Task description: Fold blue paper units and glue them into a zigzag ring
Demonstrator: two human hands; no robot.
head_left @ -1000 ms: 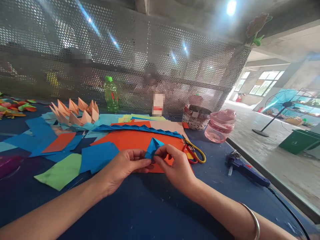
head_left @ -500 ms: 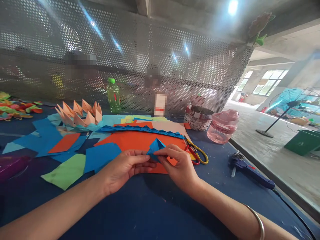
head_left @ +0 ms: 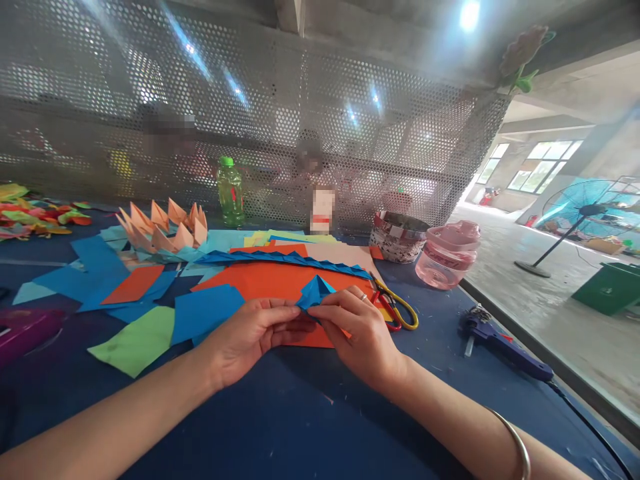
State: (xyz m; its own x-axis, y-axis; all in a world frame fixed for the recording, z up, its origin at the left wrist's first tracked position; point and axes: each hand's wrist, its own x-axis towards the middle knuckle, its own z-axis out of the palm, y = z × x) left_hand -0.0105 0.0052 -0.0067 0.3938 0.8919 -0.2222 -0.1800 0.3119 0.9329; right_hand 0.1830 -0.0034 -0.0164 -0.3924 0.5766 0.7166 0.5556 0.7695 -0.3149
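Observation:
A small folded piece of blue paper (head_left: 316,291) is pinched between both hands above the orange paper sheets. My left hand (head_left: 263,327) grips its lower left edge between thumb and fingers. From the right, my right hand (head_left: 363,330) presses the lower fold with closed fingertips, which hide part of the paper. Just beyond lies a long strip of blue folded points (head_left: 285,259) across an orange sheet (head_left: 250,283). Scissors (head_left: 395,307) with red and yellow handles rest beside my right hand. Flat blue paper (head_left: 205,311) is near my left wrist.
A ring of peach folded paper points (head_left: 165,227) stands at the left, near a green-capped bottle (head_left: 230,193). A woven basket (head_left: 397,237) and pink water bottle (head_left: 447,257) are at the right, with a corded glue gun (head_left: 507,343) nearer. Perforated metal (head_left: 340,100) rises behind.
Both hands keep hold of the folded blue paper. My right hand's fingers have turned slightly over its lower fold, and the whole view has shifted a little.

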